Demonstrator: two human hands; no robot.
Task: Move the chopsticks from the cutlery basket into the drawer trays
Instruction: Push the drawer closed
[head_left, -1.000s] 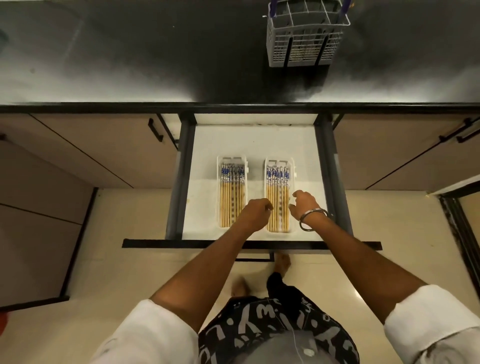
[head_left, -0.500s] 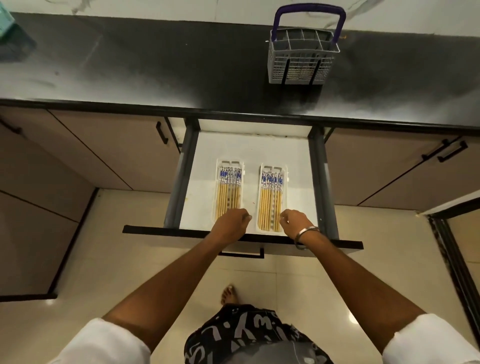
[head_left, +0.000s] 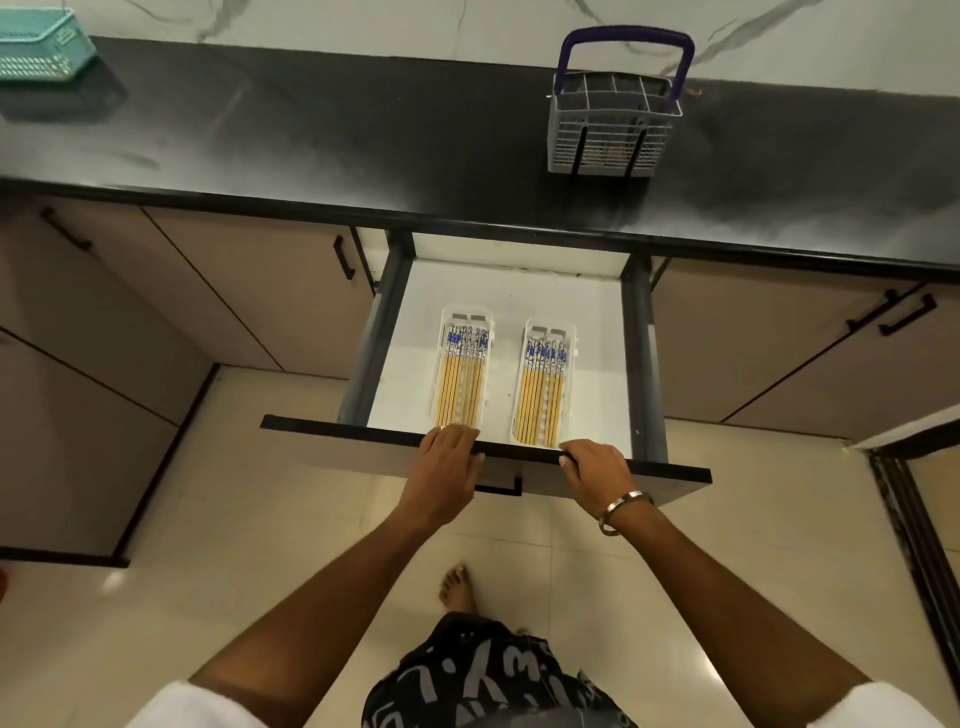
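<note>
The open drawer (head_left: 597, 312) holds two white trays side by side. The left tray (head_left: 448, 332) and the right tray (head_left: 570, 343) each carry several yellow chopsticks with blue-patterned tops, the left chopsticks (head_left: 462, 379) and the right chopsticks (head_left: 543, 389). My left hand (head_left: 449, 462) lies on the drawer front (head_left: 363, 441) just below the left tray, fingers curled over its top edge. My right hand (head_left: 597, 467) grips the same edge below the right tray. The white cutlery basket (head_left: 613, 140) with a purple handle stands on the black counter, back right; its contents are unclear.
A teal basket (head_left: 41, 47) sits at the counter's far left. Beige cabinet doors (head_left: 234, 291) with black handles flank the drawer. My bare foot (head_left: 457, 587) stands on the tiled floor below the drawer front.
Both hands have drawn back from the chopsticks in the trays to the drawer's front edge. The view has tilted up, so more of the counter shows.
</note>
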